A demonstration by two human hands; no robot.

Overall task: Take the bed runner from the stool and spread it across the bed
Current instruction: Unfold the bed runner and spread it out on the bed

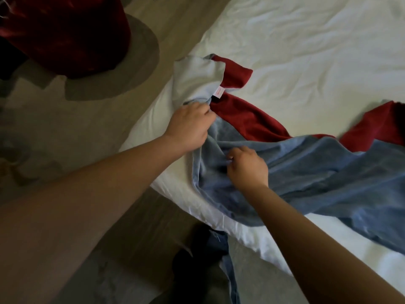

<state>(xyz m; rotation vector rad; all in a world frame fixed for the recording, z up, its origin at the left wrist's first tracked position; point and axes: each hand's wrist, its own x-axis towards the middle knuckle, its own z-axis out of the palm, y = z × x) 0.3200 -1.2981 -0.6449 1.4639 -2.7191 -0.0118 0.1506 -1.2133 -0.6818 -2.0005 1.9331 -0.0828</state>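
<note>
The bed runner (317, 172) lies bunched and twisted on the white bed (306, 51), near its left corner. One face is dark red, the other grey-blue, and a small white label shows at a folded-over end. My left hand (188, 126) pinches the fabric just below that label. My right hand (247, 167) grips a fold of the grey-blue side a little nearer to me. The runner trails off to the right edge of the view. The dark red stool (65, 34) stands on the floor at the upper left.
Beige carpet (65, 128) runs along the left side of the bed. The bed's corner edge (175, 194) cuts diagonally through the middle of the view. My legs in blue jeans and dark footwear (208, 260) stand at the bottom, next to the mattress.
</note>
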